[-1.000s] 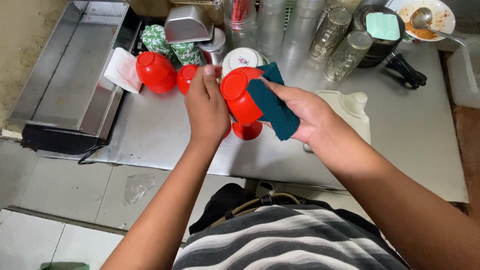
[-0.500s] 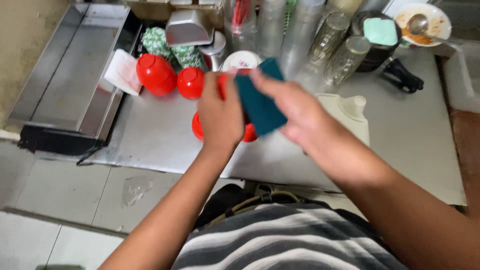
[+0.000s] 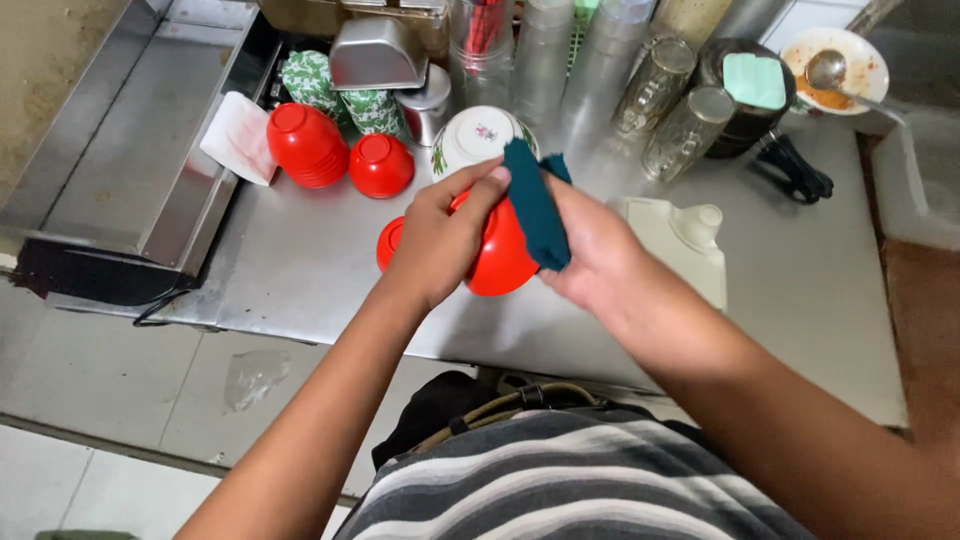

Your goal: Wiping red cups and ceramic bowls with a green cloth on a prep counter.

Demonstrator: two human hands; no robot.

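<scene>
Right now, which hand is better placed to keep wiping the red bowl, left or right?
Right, probably. The right hand already presses the dark teal cloth against the red bowl, while the left hand grips the bowl above the steel counter and would have to let go first.

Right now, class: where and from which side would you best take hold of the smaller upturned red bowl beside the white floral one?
Probably grip the smaller red bowl from above, fingers spanning its raised foot ring; it sits upside down, rim on the steel counter.
</scene>
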